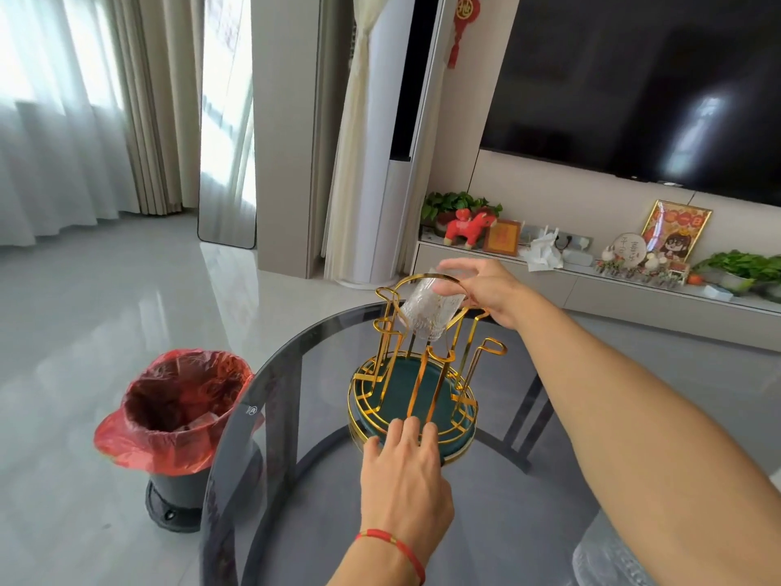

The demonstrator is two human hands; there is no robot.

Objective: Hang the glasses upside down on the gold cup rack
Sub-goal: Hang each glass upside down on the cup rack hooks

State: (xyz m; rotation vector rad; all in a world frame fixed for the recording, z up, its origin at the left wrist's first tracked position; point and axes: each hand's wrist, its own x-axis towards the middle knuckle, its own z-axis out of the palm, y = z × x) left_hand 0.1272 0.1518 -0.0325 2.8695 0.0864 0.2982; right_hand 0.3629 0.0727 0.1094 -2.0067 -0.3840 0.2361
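Note:
A gold wire cup rack (pixel 416 376) with a dark green round base stands on a round smoked-glass table (pixel 312 513). My right hand (pixel 486 289) grips a clear textured glass (pixel 427 313) by its base, tilted mouth-down over the rack's upper prongs at the far side. My left hand (pixel 403 471), with a red string on the wrist, rests fingers-down on the near rim of the rack's base. Another clear glass (pixel 608 556) shows partly at the bottom right edge.
A bin lined with a red bag (pixel 177 412) stands on the floor left of the table. Beyond the table are a low TV cabinet (pixel 591 285) with ornaments and plants, a large dark screen, and curtains.

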